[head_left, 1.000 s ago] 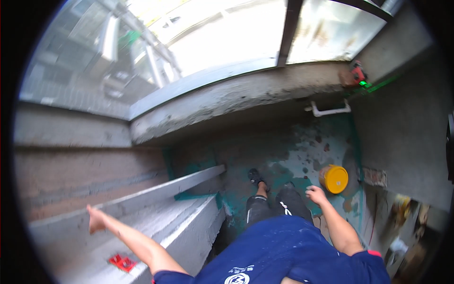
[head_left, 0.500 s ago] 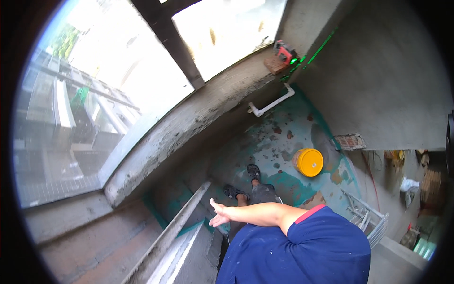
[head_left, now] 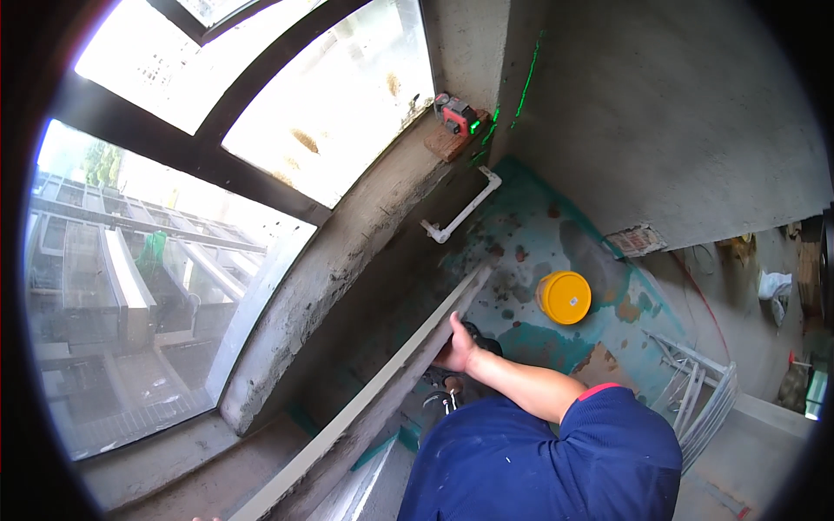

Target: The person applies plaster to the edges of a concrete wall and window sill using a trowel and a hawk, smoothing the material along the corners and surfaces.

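Observation:
A long, straight grey bar (head_left: 382,392), like a plasterer's straightedge, runs slantwise from the lower left edge up toward the middle of the view. My right hand (head_left: 458,346) is on its right side near the upper end, thumb pointing up along it and the other fingers partly hidden against the bar. At the bottom edge, next to the bar's lower end, only a sliver of skin, seemingly my left hand (head_left: 205,518), shows; its fingers cannot be made out. Beneath the right forearm, my dark shoes are partly covered.
A yellow-lidded bucket (head_left: 566,298) stands on the green-stained floor. On the rough window ledge (head_left: 334,256), a red laser level (head_left: 455,113) sits on a brick and casts green lines. A white pipe (head_left: 465,208) sticks out below. A metal folding frame (head_left: 699,395) is at right.
The bar's upper end has swung up and to the right across the view. My right hand, spread and apart from the bar before, is now on it. The view has shifted too.

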`<state>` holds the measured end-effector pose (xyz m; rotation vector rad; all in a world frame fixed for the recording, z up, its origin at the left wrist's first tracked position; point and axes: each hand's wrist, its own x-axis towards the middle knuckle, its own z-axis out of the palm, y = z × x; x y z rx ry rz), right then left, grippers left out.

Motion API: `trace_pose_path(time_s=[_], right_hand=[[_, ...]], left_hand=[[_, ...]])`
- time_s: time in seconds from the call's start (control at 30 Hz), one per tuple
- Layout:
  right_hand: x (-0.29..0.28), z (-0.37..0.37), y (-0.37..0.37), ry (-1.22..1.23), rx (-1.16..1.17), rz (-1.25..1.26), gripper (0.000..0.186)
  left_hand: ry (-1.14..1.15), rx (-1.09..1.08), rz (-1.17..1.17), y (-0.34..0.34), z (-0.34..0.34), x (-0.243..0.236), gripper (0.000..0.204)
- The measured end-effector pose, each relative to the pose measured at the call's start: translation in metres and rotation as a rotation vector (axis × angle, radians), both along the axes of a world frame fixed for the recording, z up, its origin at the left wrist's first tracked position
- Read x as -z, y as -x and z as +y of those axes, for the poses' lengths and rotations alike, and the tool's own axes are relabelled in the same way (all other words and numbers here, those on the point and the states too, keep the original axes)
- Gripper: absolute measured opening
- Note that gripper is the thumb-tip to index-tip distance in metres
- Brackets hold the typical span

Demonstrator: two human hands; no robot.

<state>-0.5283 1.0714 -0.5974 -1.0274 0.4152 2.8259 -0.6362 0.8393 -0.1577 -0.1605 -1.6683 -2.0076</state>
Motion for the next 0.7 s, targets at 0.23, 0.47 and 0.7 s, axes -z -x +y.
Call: trace_pose_path(time_s=[0.23,0.47,0.7], right_hand=[[0.009,0.081,-0.034,-0.23,0.149,-0.147,0.087],[-0.009,0.139,-0.009,-0.36,0.141,-0.265,0.082],[0.028,0.191,0.051,-0.596,0.145,-0.264,0.08]], left_hand=[[-0.129,0.203,-0.223,0.011,-0.024,0.071,0.061],[-0.193,0.231,-0.484,0.033,-0.078,0.149,0.055],[-0.242,0.402,-0.768,0.06,-0.096,0.24,0.047]])
